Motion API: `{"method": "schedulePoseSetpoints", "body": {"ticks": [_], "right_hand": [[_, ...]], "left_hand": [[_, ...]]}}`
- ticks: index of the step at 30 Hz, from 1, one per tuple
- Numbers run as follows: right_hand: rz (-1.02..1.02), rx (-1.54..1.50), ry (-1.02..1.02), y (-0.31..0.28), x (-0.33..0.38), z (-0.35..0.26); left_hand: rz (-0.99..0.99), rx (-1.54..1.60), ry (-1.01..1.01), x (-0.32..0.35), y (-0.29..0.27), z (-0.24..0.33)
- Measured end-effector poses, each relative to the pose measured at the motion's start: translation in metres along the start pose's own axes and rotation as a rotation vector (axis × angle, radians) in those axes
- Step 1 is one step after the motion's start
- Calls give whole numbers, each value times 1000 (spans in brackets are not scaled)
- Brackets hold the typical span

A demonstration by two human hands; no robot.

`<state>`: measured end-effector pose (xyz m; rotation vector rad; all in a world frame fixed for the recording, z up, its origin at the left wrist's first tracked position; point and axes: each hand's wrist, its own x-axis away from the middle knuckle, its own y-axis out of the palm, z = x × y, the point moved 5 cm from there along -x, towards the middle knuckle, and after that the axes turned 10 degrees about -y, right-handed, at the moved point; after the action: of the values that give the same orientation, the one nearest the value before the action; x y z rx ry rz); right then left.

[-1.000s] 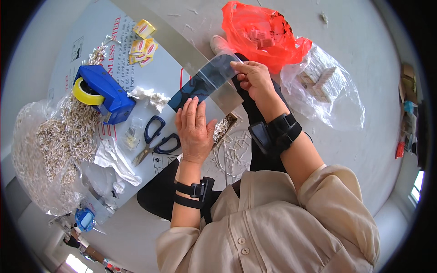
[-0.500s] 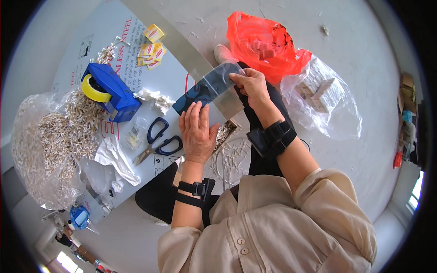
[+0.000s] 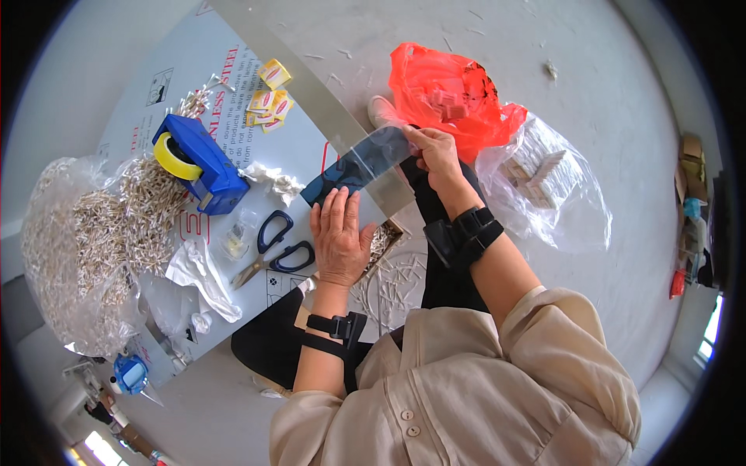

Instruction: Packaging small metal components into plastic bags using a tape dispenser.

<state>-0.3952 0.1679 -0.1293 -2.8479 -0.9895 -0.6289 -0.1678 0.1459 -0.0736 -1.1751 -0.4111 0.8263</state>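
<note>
A dark blue, see-through plastic sheet [image 3: 359, 165] lies across the table's edge, its right end lifted off. My right hand [image 3: 437, 155] pinches that far right end between thumb and fingers. Flat on the table, my left hand [image 3: 342, 237] rests its spread fingertips against the sheet's near edge. To its left are dark-handled scissors [image 3: 272, 252] with the blades pointing toward the lower left. A blue tape dispenser [image 3: 217, 175] with a yellow roll stands farther left. Crumpled white tissue [image 3: 273, 182] sits between the dispenser and the sheet.
A large clear bag of cotton swabs [image 3: 97, 241] spills over the table's left side. Small yellow packets [image 3: 270, 109] lie toward the back. On the floor at right are a red plastic bag [image 3: 466, 109] and a clear bag [image 3: 559, 202] with white bundles. Loose swabs [image 3: 392, 279] lie below the table edge.
My right hand has shifted slightly down and closed more around the end of the sheet. The head view has moved a little; my left hand stays by the sheet.
</note>
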Motion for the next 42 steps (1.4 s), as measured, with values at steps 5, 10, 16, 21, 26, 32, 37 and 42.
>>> {"method": "schedulePoseSetpoints", "body": {"ticks": [5,10,16,21,26,32,37,42], "right_hand": [[-195,-45,-32,8,-5,6],[-294,-113,-66,9,-5,5],[-416,-103,-147,23,6,-5],[-209,19,-125,16,8,-13],[-198,-3,-132,9,2,-7],[-285,3,-89,21,3,-2],[-307,-30,-69,26,8,-6],[-269,50,-50,19,3,2]], "left_hand": [[8,3,-7,0,0,1],[15,53,-55,-2,-1,-1],[93,38,-71,-2,-6,-3],[74,42,-79,-3,-5,-3],[67,44,-70,-2,-5,-2],[76,35,-57,-2,-5,-1],[68,51,-58,-2,-4,-1],[63,25,-58,-2,-4,-1]]}}
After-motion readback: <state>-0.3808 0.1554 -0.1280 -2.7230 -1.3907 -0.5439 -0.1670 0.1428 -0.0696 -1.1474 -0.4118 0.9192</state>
